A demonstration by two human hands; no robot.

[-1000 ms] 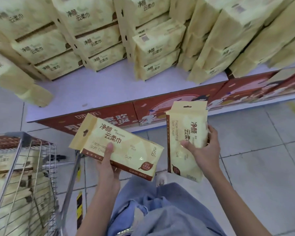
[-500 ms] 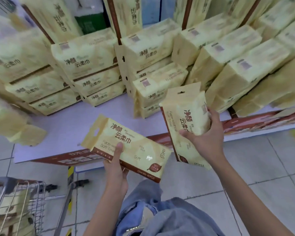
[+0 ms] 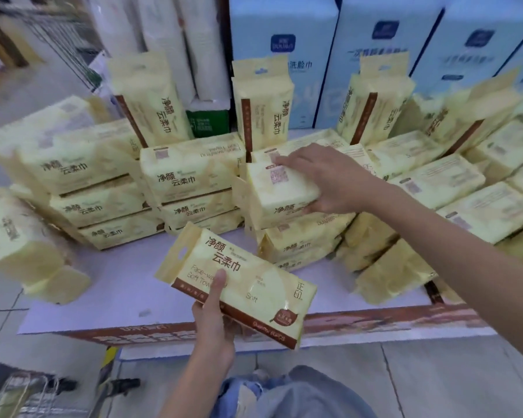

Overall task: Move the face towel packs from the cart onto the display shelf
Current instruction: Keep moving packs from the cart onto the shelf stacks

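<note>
Hands work apart: beside the wire cart [image 3: 18, 390] at lower left, the left hand [image 3: 215, 327] grips a pale yellow plastic face towel pack [image 3: 239, 285], thumb on top, still held over the front edge of the white display shelf [image 3: 118, 285]. Further right, the right hand [image 3: 323, 179] clasps a second yellow pack [image 3: 281, 191], upright in mid-air half a second ago, now laid flat on the centre stack [image 3: 299, 245]. One pack is nearly placed; release probably follows.
</note>
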